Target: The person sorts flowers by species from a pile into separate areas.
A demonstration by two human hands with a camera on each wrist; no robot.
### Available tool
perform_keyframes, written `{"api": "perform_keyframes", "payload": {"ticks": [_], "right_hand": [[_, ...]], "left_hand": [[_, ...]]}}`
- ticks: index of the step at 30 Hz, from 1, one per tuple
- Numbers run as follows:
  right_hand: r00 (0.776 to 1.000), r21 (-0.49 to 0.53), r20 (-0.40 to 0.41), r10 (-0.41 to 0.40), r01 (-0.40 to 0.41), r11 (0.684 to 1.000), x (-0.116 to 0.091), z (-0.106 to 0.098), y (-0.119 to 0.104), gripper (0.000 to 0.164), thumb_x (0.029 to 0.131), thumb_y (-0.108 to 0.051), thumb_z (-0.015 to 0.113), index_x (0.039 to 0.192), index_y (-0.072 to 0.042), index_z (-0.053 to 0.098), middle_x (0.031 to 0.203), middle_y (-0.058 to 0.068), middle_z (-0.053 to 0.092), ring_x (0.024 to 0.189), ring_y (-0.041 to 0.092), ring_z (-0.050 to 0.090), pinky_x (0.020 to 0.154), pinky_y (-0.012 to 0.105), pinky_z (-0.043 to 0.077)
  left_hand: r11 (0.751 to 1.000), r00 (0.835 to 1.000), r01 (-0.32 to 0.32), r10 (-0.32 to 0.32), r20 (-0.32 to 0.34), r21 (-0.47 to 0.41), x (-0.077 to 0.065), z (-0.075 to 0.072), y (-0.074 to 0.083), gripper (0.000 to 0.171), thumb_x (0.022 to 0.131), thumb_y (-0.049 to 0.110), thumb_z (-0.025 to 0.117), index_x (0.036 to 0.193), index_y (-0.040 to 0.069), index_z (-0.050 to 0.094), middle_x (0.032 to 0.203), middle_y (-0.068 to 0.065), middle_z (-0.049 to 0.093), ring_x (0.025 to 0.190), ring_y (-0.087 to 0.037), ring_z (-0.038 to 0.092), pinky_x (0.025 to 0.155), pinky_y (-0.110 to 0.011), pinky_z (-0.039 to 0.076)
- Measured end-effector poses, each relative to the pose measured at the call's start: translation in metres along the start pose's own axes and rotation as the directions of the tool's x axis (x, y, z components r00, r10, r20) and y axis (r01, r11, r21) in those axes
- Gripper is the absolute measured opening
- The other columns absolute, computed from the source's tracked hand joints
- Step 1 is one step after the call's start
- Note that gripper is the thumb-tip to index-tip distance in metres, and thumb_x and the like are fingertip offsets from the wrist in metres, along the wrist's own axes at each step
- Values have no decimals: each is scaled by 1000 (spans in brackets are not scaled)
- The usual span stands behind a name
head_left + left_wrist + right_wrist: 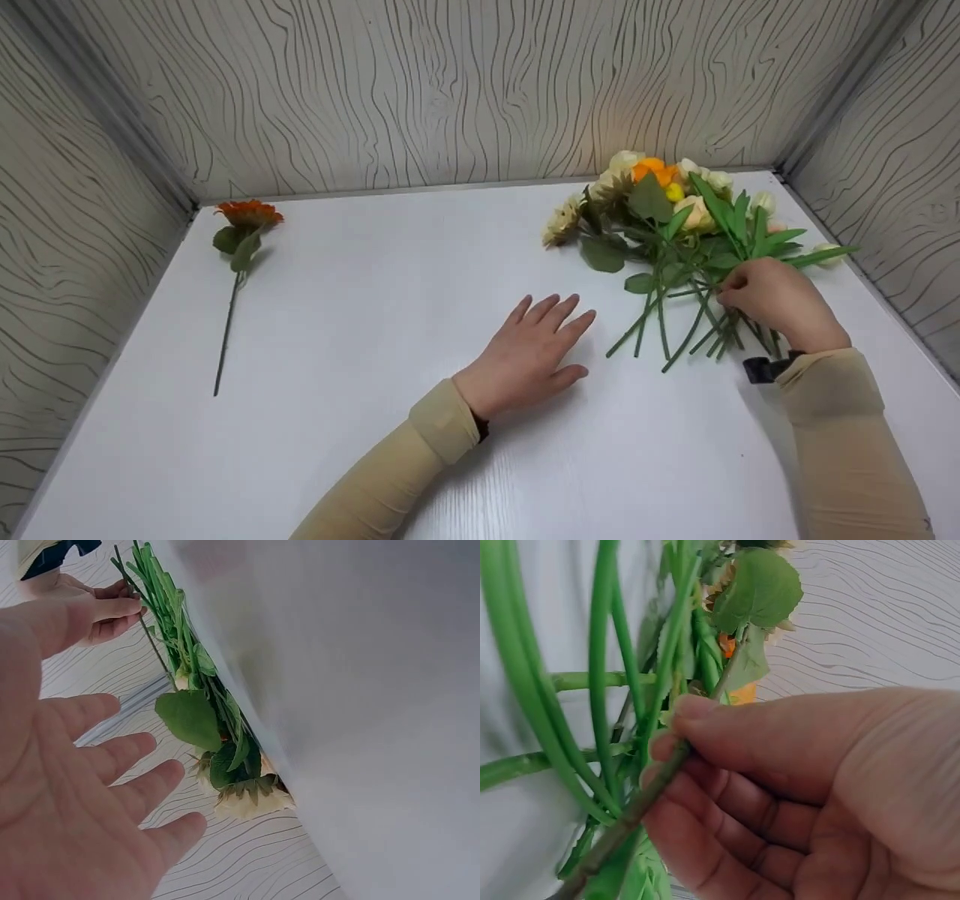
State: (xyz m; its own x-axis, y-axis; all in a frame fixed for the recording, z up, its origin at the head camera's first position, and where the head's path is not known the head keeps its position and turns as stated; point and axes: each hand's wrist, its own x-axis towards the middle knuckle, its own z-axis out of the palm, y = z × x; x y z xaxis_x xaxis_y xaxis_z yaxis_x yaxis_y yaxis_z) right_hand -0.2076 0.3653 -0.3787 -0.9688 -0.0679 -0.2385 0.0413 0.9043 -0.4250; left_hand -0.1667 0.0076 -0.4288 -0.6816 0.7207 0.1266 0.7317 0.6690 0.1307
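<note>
A pile of artificial flowers [694, 210] with cream, yellow and orange blooms lies at the back right, its green stems [686, 330] fanned toward the front. My right hand [784, 304] is over these stems. In the right wrist view, its thumb and fingers pinch one brownish-green flower stem [660, 780]. This stem runs up to a broad leaf [761, 589]; which bloom it bears I cannot tell. To the left of the pile, my left hand [525, 360] has its fingers spread and holds nothing. The left wrist view shows its palm [67, 802] facing the flowers.
At the left of the white table [360, 315] lies a single orange-red flower [247, 216] with a long straight stem [226, 337]. Wood-grain patterned walls [420, 90] enclose the table at the back and on both sides.
</note>
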Motion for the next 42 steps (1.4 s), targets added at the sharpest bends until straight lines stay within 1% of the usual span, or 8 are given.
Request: {"api": "perform_keyframes", "payload": {"ticks": [7, 10, 12, 17, 24, 27, 34, 42], "right_hand": [[999, 135, 31, -27, 22, 991, -2, 1, -20, 41, 101, -29, 66, 124, 3, 67, 108, 17, 69, 89, 28, 64, 72, 41, 53], [998, 220, 35, -59, 50, 974, -1, 9, -37, 41, 100, -31, 68, 125, 2, 67, 109, 17, 69, 90, 26, 67, 76, 41, 55], [996, 280, 37, -85, 72, 957, -1, 16, -50, 41, 100, -33, 69, 123, 0, 68, 109, 17, 70, 89, 24, 69, 78, 41, 57], [987, 460, 53, -153, 112, 881, -2, 46, -87, 41, 96, -36, 74, 120, -2, 70, 106, 19, 71, 88, 26, 69, 83, 42, 59], [966, 620, 46, -255, 173, 765, -4, 94, -124, 36, 93, -28, 78, 113, 2, 71, 101, 23, 72, 83, 26, 71, 78, 42, 61], [961, 628, 30, -275, 197, 753, -5, 106, -130, 31, 93, -24, 78, 110, 1, 72, 98, 22, 72, 80, 24, 71, 75, 39, 61], [958, 668, 7, -287, 209, 714, -5, 120, -135, 26, 93, -18, 78, 106, 3, 72, 97, 20, 72, 79, 23, 72, 73, 35, 62], [951, 707, 30, -309, 198, 678, -7, 124, -139, 29, 93, -17, 77, 109, 6, 70, 96, 17, 72, 83, 24, 72, 74, 37, 62]], "left_hand": [[987, 992, 55, -72, -104, -154, 2, -4, -9, 47, 107, 33, 56, 150, 14, 53, 153, -6, 51, 141, -22, 46, 118, -39, 33], [927, 971, 104, -172, -164, -359, 2, -8, -15, 35, 107, 24, 56, 139, 14, 65, 140, -1, 63, 132, -15, 55, 110, -31, 42], [837, 951, 141, -263, -164, -528, 2, -9, -19, 30, 107, 23, 57, 133, 16, 69, 131, 4, 67, 125, -11, 59, 105, -29, 46], [530, 900, 165, -427, -94, -832, 5, -10, -27, 27, 104, 28, 62, 126, 17, 74, 117, 11, 71, 107, -5, 66, 92, -30, 53], [168, 857, 66, -515, -31, -984, 8, -8, -37, 26, 102, 22, 66, 123, 9, 74, 110, -2, 75, 101, -18, 72, 89, -34, 57], [59, 841, 9, -541, -25, -998, 9, -6, -39, 27, 99, 18, 69, 121, 3, 73, 108, -8, 75, 101, -24, 72, 87, -36, 59], [-37, 819, -17, -573, 7, -999, 12, -1, -38, 30, 94, 13, 75, 119, -1, 67, 104, -14, 73, 94, -27, 73, 83, -39, 61], [-90, 816, -18, -577, 37, -996, 11, -4, -37, 26, 95, 6, 73, 116, -2, 63, 104, -19, 69, 92, -26, 72, 82, -40, 61]]}}
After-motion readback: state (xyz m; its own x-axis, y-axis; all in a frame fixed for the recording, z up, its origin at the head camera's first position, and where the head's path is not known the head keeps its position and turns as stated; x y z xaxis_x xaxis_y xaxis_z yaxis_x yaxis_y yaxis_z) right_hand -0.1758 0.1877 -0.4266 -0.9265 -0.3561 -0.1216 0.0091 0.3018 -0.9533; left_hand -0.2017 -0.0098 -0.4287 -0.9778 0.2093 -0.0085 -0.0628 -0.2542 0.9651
